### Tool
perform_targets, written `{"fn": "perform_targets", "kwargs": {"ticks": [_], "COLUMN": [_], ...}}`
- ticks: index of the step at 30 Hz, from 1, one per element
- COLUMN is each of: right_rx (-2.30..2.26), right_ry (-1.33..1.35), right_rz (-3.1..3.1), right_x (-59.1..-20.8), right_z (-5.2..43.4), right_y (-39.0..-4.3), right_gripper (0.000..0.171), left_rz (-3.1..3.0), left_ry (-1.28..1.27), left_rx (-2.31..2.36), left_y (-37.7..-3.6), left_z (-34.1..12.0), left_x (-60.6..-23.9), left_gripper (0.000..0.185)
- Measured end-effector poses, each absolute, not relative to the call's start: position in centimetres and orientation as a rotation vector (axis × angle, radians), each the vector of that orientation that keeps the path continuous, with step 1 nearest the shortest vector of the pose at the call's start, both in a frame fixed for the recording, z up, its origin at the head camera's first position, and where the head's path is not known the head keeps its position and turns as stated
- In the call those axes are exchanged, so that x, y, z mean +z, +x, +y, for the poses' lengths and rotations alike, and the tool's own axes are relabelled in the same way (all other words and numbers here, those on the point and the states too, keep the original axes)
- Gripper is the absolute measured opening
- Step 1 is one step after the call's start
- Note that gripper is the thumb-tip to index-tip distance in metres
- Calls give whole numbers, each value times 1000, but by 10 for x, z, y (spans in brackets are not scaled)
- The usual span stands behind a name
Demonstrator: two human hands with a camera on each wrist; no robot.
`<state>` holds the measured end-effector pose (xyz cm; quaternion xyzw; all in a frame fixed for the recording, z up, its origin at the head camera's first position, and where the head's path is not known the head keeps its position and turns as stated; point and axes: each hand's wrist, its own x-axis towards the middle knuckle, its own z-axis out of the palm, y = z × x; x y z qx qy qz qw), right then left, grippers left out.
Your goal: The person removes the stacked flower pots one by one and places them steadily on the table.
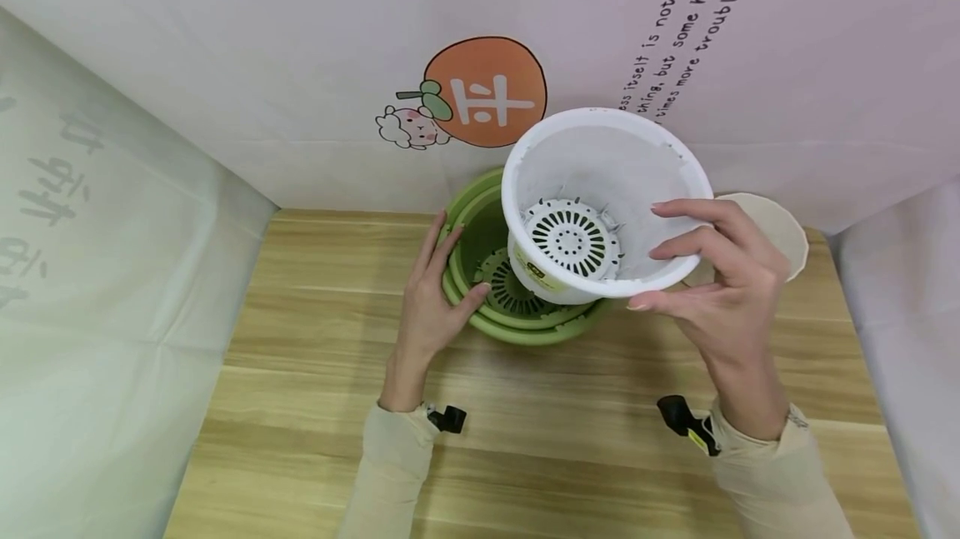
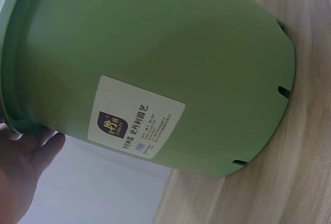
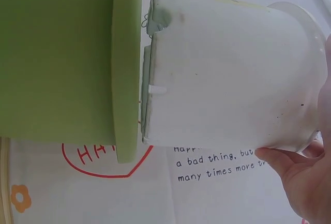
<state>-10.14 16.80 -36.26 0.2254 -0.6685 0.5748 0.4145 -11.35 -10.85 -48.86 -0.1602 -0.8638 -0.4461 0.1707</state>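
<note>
A white plastic flower pot (image 1: pixel 615 156) with a slotted base is tilted above the green flower pot (image 1: pixel 536 335). My right hand (image 1: pixel 731 272) grips its rim, with fingers inside and the thumb outside. In the right wrist view the white pot's base (image 3: pixel 207 74) is beside the green rim (image 3: pixel 126 69), a narrow gap between them. Two green rims show one within the other, so the green pots look nested. My left hand (image 1: pixel 435 310) holds the green rim at its left side, fingers curled beneath the lip in the left wrist view. A label (image 2: pixel 135 118) is on the green wall.
Behind my right hand is a round off-white container (image 1: pixel 776 231), partly hidden. The wooden table (image 1: pixel 562 439) meets a printed white cloth (image 1: pixel 337 97) at the back. More pale cloth hangs at the left (image 1: pixel 127 272) and right sides.
</note>
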Motion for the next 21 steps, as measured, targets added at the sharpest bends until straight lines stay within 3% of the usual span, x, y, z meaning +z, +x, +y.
{"fn": "perform_targets", "kwargs": {"ticks": [21], "right_rx": [1385], "right_ry": [532], "right_rz": [-1688], "right_x": [-359], "right_z": [184], "right_y": [-95], "right_gripper": [73], "left_rz": [-2430], "left_ry": [-446], "left_rx": [-1303], "left_y": [-113], "left_z": [-111], "left_x": [-487], "left_gripper": [90]}}
